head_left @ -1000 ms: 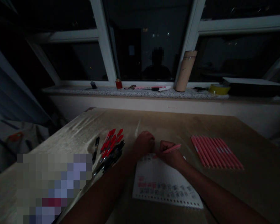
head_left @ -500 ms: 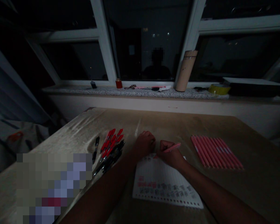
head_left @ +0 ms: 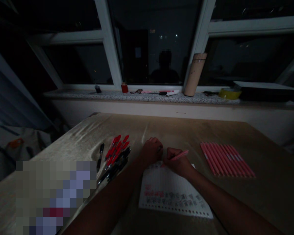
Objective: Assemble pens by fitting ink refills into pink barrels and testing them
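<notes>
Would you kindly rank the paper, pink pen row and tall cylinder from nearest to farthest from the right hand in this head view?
1. Paper: under the right hand.
2. Pink pen row: to the hand's right, on the table.
3. Tall cylinder: ahead, on the windowsill.

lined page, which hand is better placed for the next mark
Probably the right hand: it holds a pink pen at the far end of the lined page. The left hand shows no pen.

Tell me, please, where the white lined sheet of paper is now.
In the head view, the lined sheet lies low at centre, partly hidden by the right hand, between the slim black pens at left and slim pink pens at right.
</notes>
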Demonstrator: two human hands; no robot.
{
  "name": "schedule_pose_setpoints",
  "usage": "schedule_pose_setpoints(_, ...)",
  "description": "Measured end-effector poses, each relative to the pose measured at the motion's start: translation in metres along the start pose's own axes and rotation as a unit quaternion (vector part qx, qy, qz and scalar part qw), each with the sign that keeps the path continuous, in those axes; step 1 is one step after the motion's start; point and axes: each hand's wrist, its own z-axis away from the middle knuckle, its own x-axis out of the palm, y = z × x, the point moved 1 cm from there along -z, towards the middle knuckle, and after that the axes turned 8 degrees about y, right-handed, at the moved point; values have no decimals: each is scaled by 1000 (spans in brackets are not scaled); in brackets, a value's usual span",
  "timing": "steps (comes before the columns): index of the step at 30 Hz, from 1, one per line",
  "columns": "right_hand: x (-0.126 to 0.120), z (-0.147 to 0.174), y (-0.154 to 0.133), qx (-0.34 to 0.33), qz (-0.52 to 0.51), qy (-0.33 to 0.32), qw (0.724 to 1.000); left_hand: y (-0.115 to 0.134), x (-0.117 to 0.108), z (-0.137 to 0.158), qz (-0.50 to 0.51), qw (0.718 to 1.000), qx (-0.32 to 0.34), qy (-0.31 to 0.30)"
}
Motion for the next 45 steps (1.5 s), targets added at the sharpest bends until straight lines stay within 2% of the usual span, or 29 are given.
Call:
schedule_pose_setpoints(15,-1,-1,2,8,3,28,1000,2,-3,-1,-5,1000,-3,-8)
schedule_pose_setpoints(21,-1,-1,3,11,-6,5,1000,-1,0,-1,-8,1000,4,-9)
schedule_pose_setpoints(26,-2,-1,1,13,-1,18,1000,-1,1,-1,-11,1000,-3,-11)
schedule_pose_setpoints(31,0,0,0,12,-14,-9,1000,1,-1,0,-3,1000,-5,1)
schedule_pose_setpoints(45,0,-1,2,17,-14,4,1000,0,0,-1,-2,1000,2,-7)
